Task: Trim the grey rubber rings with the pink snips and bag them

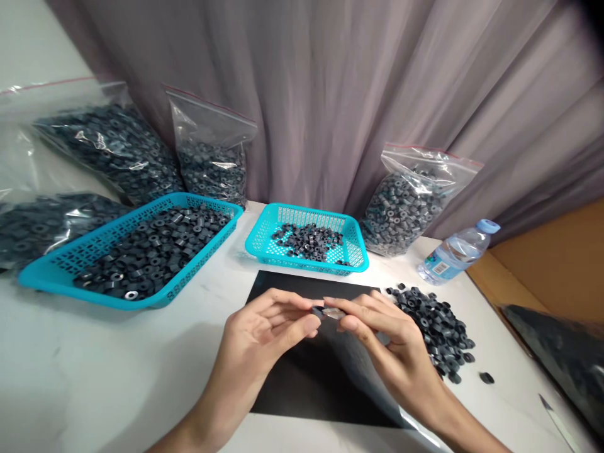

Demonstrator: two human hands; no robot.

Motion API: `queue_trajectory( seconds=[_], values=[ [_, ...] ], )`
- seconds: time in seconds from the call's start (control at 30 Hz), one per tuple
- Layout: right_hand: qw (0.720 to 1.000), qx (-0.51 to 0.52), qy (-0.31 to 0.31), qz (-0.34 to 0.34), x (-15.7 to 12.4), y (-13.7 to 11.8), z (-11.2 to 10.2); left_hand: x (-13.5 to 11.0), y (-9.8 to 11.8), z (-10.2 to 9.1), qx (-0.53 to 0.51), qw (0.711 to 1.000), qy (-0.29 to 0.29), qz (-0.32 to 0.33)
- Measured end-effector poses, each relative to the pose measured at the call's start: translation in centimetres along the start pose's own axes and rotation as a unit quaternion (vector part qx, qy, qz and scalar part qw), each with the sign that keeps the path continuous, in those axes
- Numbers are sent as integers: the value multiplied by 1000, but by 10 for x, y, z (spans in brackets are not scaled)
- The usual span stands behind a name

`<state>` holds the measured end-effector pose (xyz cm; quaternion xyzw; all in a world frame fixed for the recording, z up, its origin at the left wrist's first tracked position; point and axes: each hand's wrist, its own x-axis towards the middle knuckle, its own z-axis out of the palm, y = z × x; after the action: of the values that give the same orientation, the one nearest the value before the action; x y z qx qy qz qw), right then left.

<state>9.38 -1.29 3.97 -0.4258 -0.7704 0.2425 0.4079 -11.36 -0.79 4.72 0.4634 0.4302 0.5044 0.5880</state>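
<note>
My left hand (264,330) and my right hand (384,340) meet over a black mat (306,384) on the white table. Both pinch one small dark ring-shaped part (319,310) between their fingertips; a pale sliver shows beside it, too small to name. A loose heap of the same black rings (436,324) lies on the table just right of my right hand, with one stray ring (486,377) further out.
Two turquoise baskets hold black rings: a large one (61,274) at left, a small one (356,251) behind the mat. Several clear zip bags of rings (406,201) lean against a grey curtain. A water bottle (455,251) lies at right, a blade tip (550,409) near the right edge.
</note>
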Motion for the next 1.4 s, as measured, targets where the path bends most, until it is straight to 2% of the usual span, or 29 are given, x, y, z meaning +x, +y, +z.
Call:
queue_trajectory(
  seconds=[0.27, 0.8, 1.1, 1.4],
  values=[
    [1000, 20, -3, 15, -2, 1, 4, -1, 2, 0, 4, 1000, 8, 5],
    [999, 28, 41, 12, -1, 0, 11, 1, 1, 0, 0, 1000, 6, 7],
    [999, 24, 23, 12, -1, 4, 3, 0, 3, 1, 14, 1000, 10, 9],
    [1000, 21, 10, 8, -1, 1, 6, 1, 2, 1, 7, 1000, 8, 4]
  ],
)
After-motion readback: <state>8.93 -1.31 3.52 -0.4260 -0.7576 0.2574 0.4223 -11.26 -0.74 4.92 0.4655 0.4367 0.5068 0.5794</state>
